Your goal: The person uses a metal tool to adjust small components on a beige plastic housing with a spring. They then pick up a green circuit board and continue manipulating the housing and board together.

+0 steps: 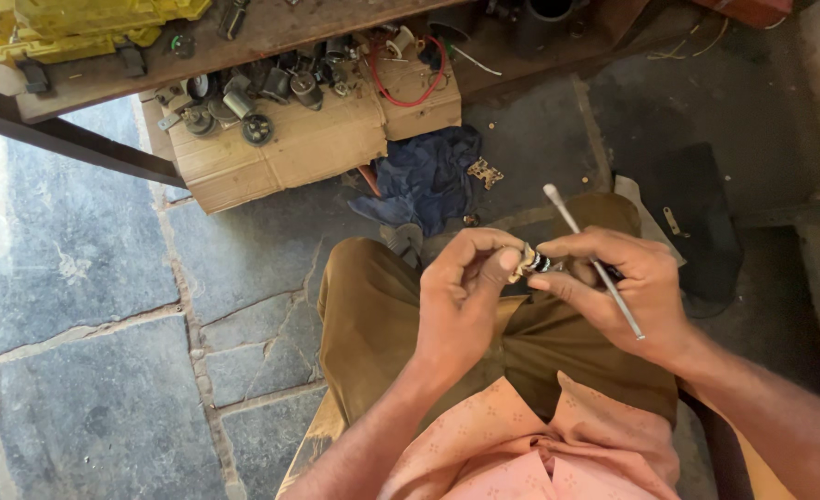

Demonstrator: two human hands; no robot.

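Both hands (549, 287) pinching small part (530, 263), right gripping thin rod (595, 264)

A flattened brown cardboard box (308, 139) lies on the stone floor in the upper middle of the frame, its flaps spread open, with small metal parts (243, 97) and a loop of red wire (408, 72) resting on it. A yellow plastic crate (77, 23) sits at the upper left corner. No labels, signs or screens are visible.

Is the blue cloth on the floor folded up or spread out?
Neither neatly: the blue cloth lies crumpled in a loose heap on the stone floor, beside the cardboard.
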